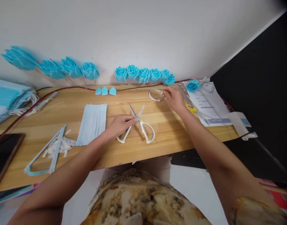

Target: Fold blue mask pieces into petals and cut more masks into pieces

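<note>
Across the wooden desk (162, 137) we keep our left hand (121, 125) pinched on the open-bladed scissors (143, 126) near their pivot, while our right hand (175, 98), fingers closed, grips the tape roll (156, 95) farther back.

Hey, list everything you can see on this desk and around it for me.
table: one, light wood, against the white wall
flowers: about ten, blue, along the wall
folded pieces: three, blue, by the wall
face mask: one, pale blue, left of the scissors
scissors: one, white-handled, centre
ring: one, white, far centre
mask stack: one, blue, far left
scraps: several, white, front left
phone: one, dark, left edge
papers: few, white, far right
left hand: pinching the scissors
right hand: fingertips at the ring
</note>
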The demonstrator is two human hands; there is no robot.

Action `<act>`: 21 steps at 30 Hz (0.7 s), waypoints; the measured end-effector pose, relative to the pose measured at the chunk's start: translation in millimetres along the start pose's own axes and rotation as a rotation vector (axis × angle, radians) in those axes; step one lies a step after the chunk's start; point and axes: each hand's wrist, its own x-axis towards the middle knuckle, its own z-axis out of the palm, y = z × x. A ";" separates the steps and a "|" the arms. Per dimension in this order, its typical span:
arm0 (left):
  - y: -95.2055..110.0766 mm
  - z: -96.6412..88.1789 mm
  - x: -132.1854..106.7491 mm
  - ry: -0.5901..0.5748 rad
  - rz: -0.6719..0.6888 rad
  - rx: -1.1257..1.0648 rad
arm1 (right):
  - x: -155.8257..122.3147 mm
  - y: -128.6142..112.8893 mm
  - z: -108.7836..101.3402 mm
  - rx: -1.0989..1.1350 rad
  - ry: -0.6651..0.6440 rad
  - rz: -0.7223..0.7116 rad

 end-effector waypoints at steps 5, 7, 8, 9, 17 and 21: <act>1.8 0.1 -0.9 0.007 -0.004 0.031 | -6.9 0.6 5.4 -0.089 -0.031 0.000; 3.0 0.3 -1.3 0.007 -0.010 0.032 | -9.7 -2.3 7.8 -0.166 -0.042 -0.031; 3.2 0.5 -1.2 0.006 -0.011 0.028 | -11.0 -4.1 8.7 -0.208 -0.050 -0.052; 3.2 0.6 -1.0 0.005 -0.012 0.023 | -12.0 -6.0 9.4 -0.246 -0.060 -0.073; -0.4 0.5 0.2 -0.001 -0.005 0.012 | -15.2 -12.2 12.9 -0.403 -0.128 -0.182; 0.5 0.0 -0.3 -0.002 -0.005 0.013 | -15.9 -12.6 14.0 -0.431 -0.137 -0.221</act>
